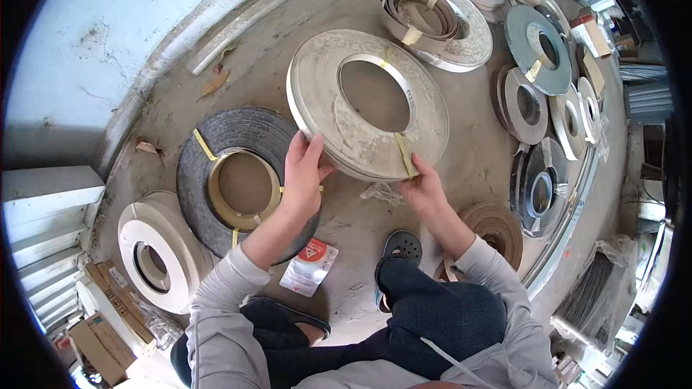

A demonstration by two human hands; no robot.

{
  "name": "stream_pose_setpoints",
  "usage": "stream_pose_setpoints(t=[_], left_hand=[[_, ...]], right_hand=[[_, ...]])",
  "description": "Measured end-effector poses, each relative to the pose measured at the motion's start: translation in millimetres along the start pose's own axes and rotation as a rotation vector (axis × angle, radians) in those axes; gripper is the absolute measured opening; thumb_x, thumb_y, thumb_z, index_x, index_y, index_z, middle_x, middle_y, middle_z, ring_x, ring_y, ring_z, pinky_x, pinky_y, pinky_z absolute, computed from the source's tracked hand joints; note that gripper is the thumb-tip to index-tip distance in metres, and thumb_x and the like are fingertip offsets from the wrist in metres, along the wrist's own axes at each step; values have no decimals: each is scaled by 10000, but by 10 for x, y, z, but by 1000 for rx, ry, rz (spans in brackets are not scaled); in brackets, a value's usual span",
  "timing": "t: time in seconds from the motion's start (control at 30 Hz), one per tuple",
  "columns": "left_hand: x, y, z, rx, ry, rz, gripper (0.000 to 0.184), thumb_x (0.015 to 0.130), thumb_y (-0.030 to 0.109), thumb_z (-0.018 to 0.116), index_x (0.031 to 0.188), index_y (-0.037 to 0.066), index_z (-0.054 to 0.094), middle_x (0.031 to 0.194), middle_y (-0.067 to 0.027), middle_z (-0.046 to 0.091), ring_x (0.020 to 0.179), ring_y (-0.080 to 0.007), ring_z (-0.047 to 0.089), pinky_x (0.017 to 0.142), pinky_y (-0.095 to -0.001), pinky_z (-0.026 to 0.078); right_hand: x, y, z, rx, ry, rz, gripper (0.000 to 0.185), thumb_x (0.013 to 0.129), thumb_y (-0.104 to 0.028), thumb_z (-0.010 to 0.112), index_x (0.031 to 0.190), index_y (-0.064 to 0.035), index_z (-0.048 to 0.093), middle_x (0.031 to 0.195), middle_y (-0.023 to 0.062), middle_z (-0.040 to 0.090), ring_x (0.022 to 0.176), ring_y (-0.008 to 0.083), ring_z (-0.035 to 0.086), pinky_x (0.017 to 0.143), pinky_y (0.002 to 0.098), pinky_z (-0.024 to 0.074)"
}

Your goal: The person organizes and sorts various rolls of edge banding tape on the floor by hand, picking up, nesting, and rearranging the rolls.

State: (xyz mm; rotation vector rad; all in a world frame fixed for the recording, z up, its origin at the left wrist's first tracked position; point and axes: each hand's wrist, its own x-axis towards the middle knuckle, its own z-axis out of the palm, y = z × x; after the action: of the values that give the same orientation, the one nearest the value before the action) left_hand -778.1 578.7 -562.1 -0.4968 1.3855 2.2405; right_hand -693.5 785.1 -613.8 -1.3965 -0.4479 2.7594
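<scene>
A large, dusty cream-coloured roll of banding (pixel 317 79) with a round hole in its middle is tilted up from the concrete floor. My left hand (pixel 305 169) grips its lower left edge, and my right hand (pixel 424 186) grips its lower right edge beside a strip of yellow tape. Just left of it lies a dark grey roll (pixel 198 194) with yellow tape and a tan inner ring, partly behind my left forearm. Close above on the right, a brown coil (pixel 393 11) rests on another pale roll (pixel 472 36).
A white roll (pixel 137 234) stands at the left. Several rolls, one of them green (pixel 519 32), line the right side. A red-and-white packet (pixel 308 268) lies near my feet. Cardboard boxes (pixel 97 346) are at the lower left, below a pale wall (pixel 130 29).
</scene>
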Motion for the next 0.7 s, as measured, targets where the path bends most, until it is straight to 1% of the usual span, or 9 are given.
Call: stream_pose_setpoints(t=[0.3,0.4,0.43,0.5,0.57,0.6,0.63,0.67,0.7], left_hand=[[728,-501,-185,-4,132,-112,234,880,126,460,1100,47,469,1060,-77,575,912,-178,575,801,-344,458],[657,-623,-258,141,87,-101,379,888,150,473,1241,29,409,1044,-83,575,910,-178,564,830,-342,436],[607,-631,-284,138,92,-105,379,888,150,473,1241,29,409,1044,-83,575,910,-178,564,830,-342,436],[339,-469,-235,657,8,204,489,904,189,467,1309,-30,304,1272,-190,396,1173,-297,379,982,-356,322],[205,-110,-260,860,-101,412,620,914,237,464,1365,-69,167,1423,-256,191,1336,-360,162,1082,-372,185],[247,207,-344,808,-162,460,695,916,267,465,1386,-77,83,1459,-268,76,1367,-364,37,1106,-380,106],[242,520,-388,925,-123,573,695,915,275,468,1389,-66,90,1454,-270,97,1365,-369,61,1104,-389,120],[264,809,-443,1040,-78,691,695,914,284,471,1393,-55,98,1450,-272,117,1362,-373,84,1102,-397,134],[334,1008,-551,1144,-20,733,674,908,280,476,1387,-49,135,1438,-272,157,1354,-385,109,1102,-411,141]], right_hand=[[870,-29,-25,-63,-45,-25,308,887,-182,545,1140,-11,504,1173,122,542,1115,254,504,998,418,374],[854,-35,-167,-93,-130,2,360,895,-228,536,1166,-2,463,1219,121,500,1134,243,491,995,435,375],[767,-127,-169,-404,-99,110,378,885,-248,548,1157,4,475,1202,132,509,1109,244,510,977,423,393],[540,-362,-171,-1020,-19,322,416,865,-288,572,1139,16,499,1169,155,527,1058,245,550,941,397,428],[491,-668,-301,-2429,-6,-109,434,837,-334,594,1065,33,555,1007,162,592,926,243,619,806,345,495],[424,-811,-292,-2161,33,-234,386,840,-309,591,1030,26,577,914,147,605,843,231,631,738,317,498],[389,-902,-246,-1891,65,-348,340,842,-284,588,995,20,599,821,131,617,760,219,644,670,289,501],[435,-902,-234,-1894,66,-349,340,842,-284,588,995,20,599,821,131,617,760,219,644,670,289,501],[492,-888,-241,-1872,-50,-653,318,843,-262,588,994,17,598,779,114,617,726,202,635,645,276,492]])
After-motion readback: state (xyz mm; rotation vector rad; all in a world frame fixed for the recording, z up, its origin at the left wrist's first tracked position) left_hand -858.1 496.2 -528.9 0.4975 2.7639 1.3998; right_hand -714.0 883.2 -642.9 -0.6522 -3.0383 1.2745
